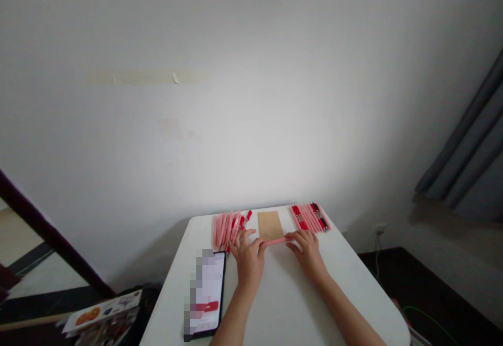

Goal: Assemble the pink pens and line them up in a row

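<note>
A slim pink pen lies crosswise between my two hands, just in front of a brown paper rectangle. My left hand pinches the pen's left end at the thumb side, its other fingers spread toward a loose pile of pink and red pens. The right end is held in the fingertips of my right hand, which partly cover it. Beyond that hand, a row of pink, red and black pens lies side by side at the table's back right.
A phone with a lit, partly blurred screen rests on the white table left of my left forearm. The wall rises behind the table. A box sits low at left, and a grey curtain hangs at right.
</note>
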`<state>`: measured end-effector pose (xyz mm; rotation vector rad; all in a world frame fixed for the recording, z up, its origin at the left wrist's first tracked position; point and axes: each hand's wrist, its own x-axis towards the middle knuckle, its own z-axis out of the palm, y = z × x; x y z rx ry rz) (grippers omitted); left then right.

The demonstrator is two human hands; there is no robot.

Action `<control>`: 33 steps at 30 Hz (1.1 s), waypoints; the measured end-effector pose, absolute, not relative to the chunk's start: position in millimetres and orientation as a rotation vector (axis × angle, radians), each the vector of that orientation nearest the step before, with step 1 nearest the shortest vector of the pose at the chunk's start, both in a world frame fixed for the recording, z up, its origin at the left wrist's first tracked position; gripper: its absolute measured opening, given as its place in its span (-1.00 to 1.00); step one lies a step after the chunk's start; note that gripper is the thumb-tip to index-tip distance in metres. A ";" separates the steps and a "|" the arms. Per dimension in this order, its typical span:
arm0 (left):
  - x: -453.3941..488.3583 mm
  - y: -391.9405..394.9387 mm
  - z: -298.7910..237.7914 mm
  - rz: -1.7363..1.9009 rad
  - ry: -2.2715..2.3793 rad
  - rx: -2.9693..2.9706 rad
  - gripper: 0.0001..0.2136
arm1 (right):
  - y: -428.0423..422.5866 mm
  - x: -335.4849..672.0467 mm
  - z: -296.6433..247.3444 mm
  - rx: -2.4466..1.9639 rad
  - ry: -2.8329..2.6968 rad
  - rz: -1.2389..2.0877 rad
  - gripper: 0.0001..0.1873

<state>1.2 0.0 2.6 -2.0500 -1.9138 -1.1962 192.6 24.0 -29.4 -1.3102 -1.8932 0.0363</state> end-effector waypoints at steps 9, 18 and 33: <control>0.5 0.1 1.3 -1.231 -1.868 -2.071 -0.87 | 26.1 193.0 -32.1 -1.328 -1.910 -0.007 -0.77; 1.6 -1.0 3.8 -1.244 -1.874 -2.057 -0.84 | 24.9 193.3 -31.5 -1.330 -1.875 0.013 -0.77; 1.1 0.6 1.9 -1.288 -1.791 -2.085 -0.84 | 23.7 192.4 -30.7 -1.316 -1.875 0.042 -0.76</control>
